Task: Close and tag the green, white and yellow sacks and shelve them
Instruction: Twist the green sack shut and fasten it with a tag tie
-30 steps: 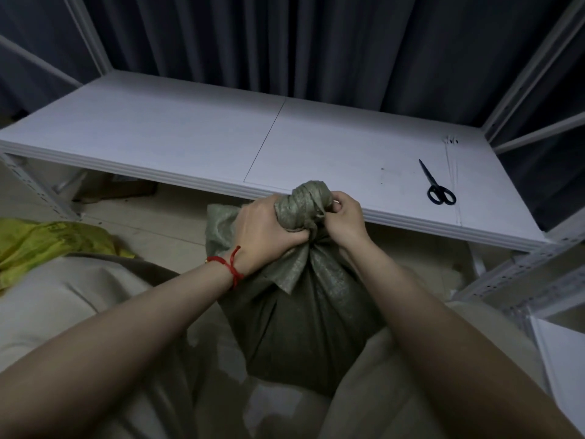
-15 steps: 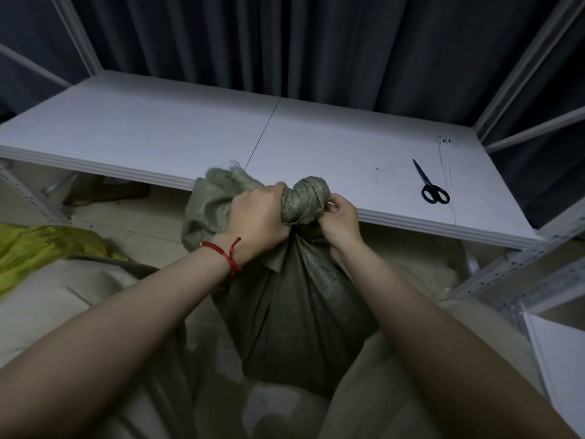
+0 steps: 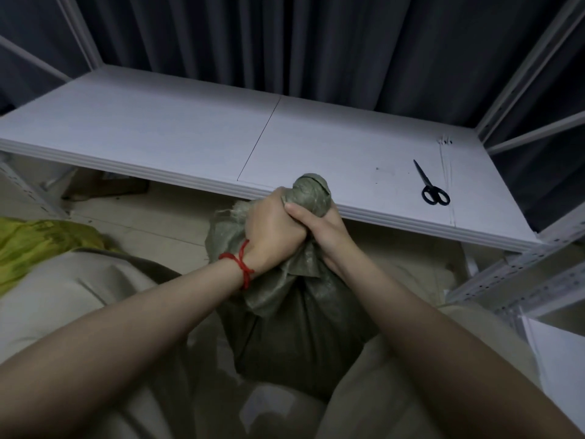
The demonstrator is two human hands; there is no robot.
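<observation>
green woven sack: lower middle of the frame, upright between two spreads of pale cloth; dull olive plastic weave, full and rounded in the body, gathered to a narrow neck at the top.
knot: centre of the frame, a tight bulge of twisted sack mouth, overlapping the front edge of the shelf board in the picture; frayed loose end sticking out to the left, behind the left hand.
left hand: centre, clenched round the neck just under the knot; red string bracelet on the wrist.
right hand: just right of centre, pressed against the left, fingers wrapped under the knot, thumb laid across the left knuckles.
yellow sack: left edge, crumpled low on the floor; darker marks on it, too blurred to read.
shelf board: across the upper half, white, two panels meeting at a seam.
scissors: right of the frame, black-handled, flat on the board, blades together, well apart from the hands.
thin white strips: just right of the scissors; too thin to name.
curtain: top of the frame, dark grey folds behind the board.
pale cloth: lower left and lower right; cannot tell whether clothing or sacking.
</observation>
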